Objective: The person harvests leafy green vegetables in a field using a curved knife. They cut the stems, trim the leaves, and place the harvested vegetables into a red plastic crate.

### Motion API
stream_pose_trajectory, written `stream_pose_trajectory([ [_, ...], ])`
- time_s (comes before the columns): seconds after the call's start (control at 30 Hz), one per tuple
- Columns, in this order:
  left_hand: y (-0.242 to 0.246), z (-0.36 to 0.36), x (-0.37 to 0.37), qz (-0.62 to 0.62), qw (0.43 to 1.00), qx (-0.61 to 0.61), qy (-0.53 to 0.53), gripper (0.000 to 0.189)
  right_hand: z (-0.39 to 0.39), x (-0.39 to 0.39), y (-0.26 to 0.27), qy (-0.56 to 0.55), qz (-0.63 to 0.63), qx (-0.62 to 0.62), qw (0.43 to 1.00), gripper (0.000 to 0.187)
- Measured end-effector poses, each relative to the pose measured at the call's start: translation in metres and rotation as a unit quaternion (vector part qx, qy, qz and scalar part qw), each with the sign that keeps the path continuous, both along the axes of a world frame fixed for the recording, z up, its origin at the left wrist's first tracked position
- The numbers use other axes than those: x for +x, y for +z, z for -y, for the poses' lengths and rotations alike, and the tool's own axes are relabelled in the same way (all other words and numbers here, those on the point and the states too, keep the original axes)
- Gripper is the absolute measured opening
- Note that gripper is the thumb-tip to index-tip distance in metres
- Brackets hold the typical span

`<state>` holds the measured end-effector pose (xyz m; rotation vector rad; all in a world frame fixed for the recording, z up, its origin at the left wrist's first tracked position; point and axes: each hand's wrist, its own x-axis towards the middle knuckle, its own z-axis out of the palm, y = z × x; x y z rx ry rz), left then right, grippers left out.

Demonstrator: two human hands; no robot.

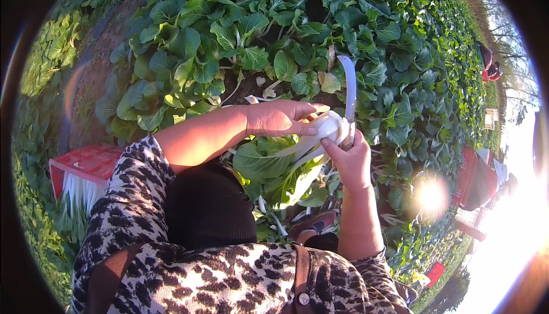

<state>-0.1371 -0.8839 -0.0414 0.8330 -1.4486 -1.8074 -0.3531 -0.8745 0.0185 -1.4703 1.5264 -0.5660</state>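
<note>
A cut head of bok choy [329,126] is held between my hands, its white base up and its green leaves hanging towards me. My left hand [283,118] grips it from the left, with the thumb on the white stalks. In my right hand [352,159] is a curved harvesting knife [351,84], its blade pointing away from me. The right thumb presses on the stalks near the base; my fingers hide the knife's handle. Below the hands, cut stalk pieces [279,224] lie on the ground by my shoe [313,225].
Dense growing bok choy [253,27] fills the ground ahead and to the right. A red plastic crate [88,162] holding white-stalked greens is at my left, beside a soil strip [96,95]. Rightward are a person [489,61], a red crate [436,274] and strong sun glare.
</note>
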Motion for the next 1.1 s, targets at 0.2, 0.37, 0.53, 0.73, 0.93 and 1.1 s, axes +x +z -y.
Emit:
stream_pose_trajectory([
  [0.2,-0.034,0.01,0.022,0.193,0.966,-0.074,0.154,0.03,0.003,-0.016,-0.003,0.027,0.118,0.17,0.978,0.042],
  [0.37,-0.029,-0.014,0.009,0.27,0.95,-0.149,0.047,0.106,0.001,-0.02,-0.015,-0.063,0.225,0.156,0.96,0.04],
  [0.53,-0.015,-0.015,-0.024,-0.079,0.972,0.219,0.003,0.085,0.001,0.007,-0.019,-0.124,0.237,0.138,0.954,0.023],
  [0.73,-0.026,-0.011,0.016,0.299,0.946,-0.078,0.102,0.058,0.013,-0.001,-0.023,-0.111,0.066,0.102,0.986,0.019],
  [0.93,-0.015,-0.014,0.065,0.312,0.94,-0.003,0.141,0.045,0.028,-0.045,-0.045,0.004,-0.312,-0.066,0.948,0.033],
  [1.1,-0.013,-0.04,0.075,0.567,0.813,-0.041,-0.128,0.028,0.0,-0.019,-0.082,0.055,-0.217,-0.022,0.974,0.033],
])
